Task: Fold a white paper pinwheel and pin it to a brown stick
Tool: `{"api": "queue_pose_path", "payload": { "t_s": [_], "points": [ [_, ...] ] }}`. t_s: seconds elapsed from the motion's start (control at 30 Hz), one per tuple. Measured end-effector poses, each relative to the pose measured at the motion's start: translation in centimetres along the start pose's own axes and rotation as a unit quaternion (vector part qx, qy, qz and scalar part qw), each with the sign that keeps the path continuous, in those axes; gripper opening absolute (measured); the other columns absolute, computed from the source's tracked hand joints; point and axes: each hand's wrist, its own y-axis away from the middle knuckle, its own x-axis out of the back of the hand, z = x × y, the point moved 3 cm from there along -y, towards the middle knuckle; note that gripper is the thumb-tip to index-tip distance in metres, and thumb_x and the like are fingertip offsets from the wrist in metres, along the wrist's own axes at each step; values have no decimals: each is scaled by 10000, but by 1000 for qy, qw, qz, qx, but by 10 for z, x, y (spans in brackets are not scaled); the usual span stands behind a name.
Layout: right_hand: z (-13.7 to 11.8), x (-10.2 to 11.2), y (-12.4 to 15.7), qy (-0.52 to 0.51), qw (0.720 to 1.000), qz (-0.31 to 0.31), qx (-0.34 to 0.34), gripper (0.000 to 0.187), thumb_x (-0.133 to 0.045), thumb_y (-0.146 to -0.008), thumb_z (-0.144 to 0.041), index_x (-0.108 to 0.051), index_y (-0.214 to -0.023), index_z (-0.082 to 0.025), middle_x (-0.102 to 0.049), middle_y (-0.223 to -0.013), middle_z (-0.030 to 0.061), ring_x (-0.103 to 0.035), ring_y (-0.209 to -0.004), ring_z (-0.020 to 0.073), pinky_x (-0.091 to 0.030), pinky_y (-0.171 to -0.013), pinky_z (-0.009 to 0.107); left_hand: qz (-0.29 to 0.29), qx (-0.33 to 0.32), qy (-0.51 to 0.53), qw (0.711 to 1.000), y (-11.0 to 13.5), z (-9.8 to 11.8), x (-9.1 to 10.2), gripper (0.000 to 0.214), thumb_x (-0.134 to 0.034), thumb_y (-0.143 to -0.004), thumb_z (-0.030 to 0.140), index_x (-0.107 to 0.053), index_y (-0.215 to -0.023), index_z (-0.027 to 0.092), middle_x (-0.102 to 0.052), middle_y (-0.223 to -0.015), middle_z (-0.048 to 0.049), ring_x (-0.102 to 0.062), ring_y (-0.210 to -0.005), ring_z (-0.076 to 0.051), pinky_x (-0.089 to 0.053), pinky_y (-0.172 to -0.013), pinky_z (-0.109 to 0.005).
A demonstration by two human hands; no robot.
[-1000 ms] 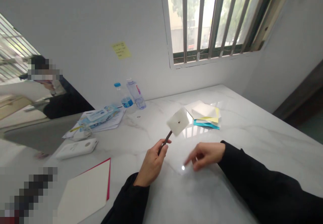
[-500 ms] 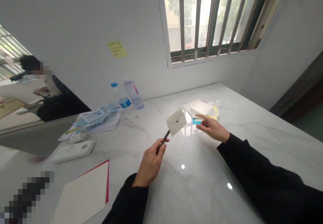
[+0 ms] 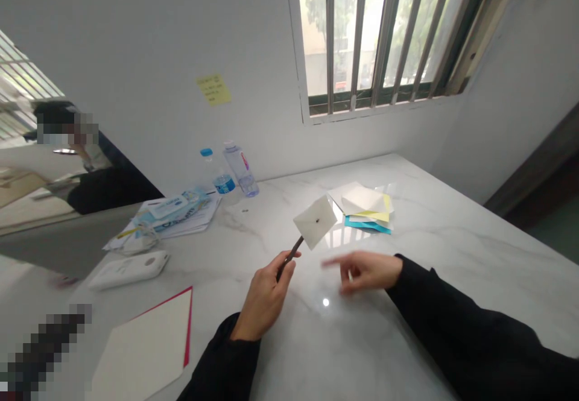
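My left hand (image 3: 266, 295) is closed round a dark thin stick (image 3: 289, 257), which slants up and to the right. At its top end sits a square of off-white paper (image 3: 313, 223) with a small dark spot near the middle. My right hand (image 3: 367, 270), smeared by motion, hovers over the table with its index finger stretched out and the thumb apart; nothing shows in it. Beyond it lies a loose pile of paper sheets (image 3: 364, 203) in white, yellow and blue, untouched by either hand.
Two plastic bottles (image 3: 242, 170) stand by the wall, near a blue wipes pack (image 3: 178, 208) on papers. A white device (image 3: 131, 270) and a cream, red-edged booklet (image 3: 145, 347) lie at left. Another person (image 3: 90, 178) sits beyond a partition. A barred window (image 3: 362, 51) is above.
My right hand has moved away from the paper pile, back toward me and slightly left. The left hand still holds the stick and has shifted only a little.
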Motion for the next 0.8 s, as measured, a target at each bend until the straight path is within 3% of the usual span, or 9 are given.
{"api": "queue_pose_path", "payload": {
  "t_s": [0.07,0.13,0.2,0.27,0.33,0.4,0.5,0.67,0.8],
  "points": [
    [1,-2,3,0,999,-49,-5,683,-970,-452,-477,-791,-1069,-244,-570,-557,-48,-508,-481,127,-411,-478,248,11,5,-10,1000,-1,-1,4,450,-425,-1019,522,-660,-1261,226,-413,-652,55,-406,-591,-159,-285,-594,-265],
    [2,6,-2,5,999,-11,-34,590,-859,-655,-536,-764,-1149,-229,-536,-549,-44,-492,-489,138,-409,-486,260,18,6,-16,1000,-1,0,6,437,-428,-1016,512,-666,-1249,228,-442,-657,53,-423,-593,-162,-294,-609,-267],
    [0,13,-10,2,996,75,-41,674,-638,-888,-513,-533,-1476,-200,-532,-635,-48,-498,-570,143,-446,-574,269,18,4,-22,1000,0,2,6,427,-434,-1013,506,-672,-1240,234,-440,-639,57,-419,-579,-162,-287,-608,-268],
    [-2,6,-9,-63,989,123,-50,873,-696,-848,-460,-342,-1596,-182,-534,-680,-67,-503,-602,132,-464,-625,269,13,1,-30,999,2,6,5,430,-429,-1013,503,-675,-1241,234,-420,-613,61,-408,-559,-162,-278,-598,-268],
    [-7,-26,2,-109,988,-95,-57,796,-797,-755,-442,-542,-1473,-210,-549,-637,-72,-509,-579,121,-453,-599,253,11,-5,-36,999,3,9,2,437,-418,-1016,497,-674,-1246,229,-437,-614,58,-425,-561,-165,-288,-601,-267],
    [-11,-54,18,-105,941,-317,-52,624,-891,-642,-434,-752,-1217,-235,-565,-558,-63,-528,-524,125,-419,-538,244,12,-7,-38,999,3,10,1,438,-411,-1018,489,-671,-1249,223,-483,-640,49,-458,-580,-168,-305,-614,-266],
    [-6,-34,10,-47,988,-136,-58,351,-857,-687,-459,-814,-920,-200,-480,-489,-53,-419,-466,104,-340,-479,244,17,-3,-42,999,2,7,1,443,-409,-1018,490,-668,-1254,219,-481,-633,50,-455,-565,-167,-300,-606,-267],
    [0,7,-11,-48,996,58,-51,722,-620,-888,-433,-444,-1543,-184,-516,-672,-53,-472,-626,133,-446,-629,258,15,-7,-46,999,2,7,1,439,-411,-1014,483,-680,-1245,225,-479,-621,51,-454,-556,-166,-303,-604,-265],
    [-3,-33,10,-58,949,-303,-69,593,-867,-681,-396,-751,-1235,-219,-498,-517,-76,-418,-472,100,-355,-485,239,15,-10,-50,999,1,6,1,434,-411,-1009,473,-685,-1233,221,-540,-653,37,-498,-587,-174,-322,-624,-265]
  ]
}}
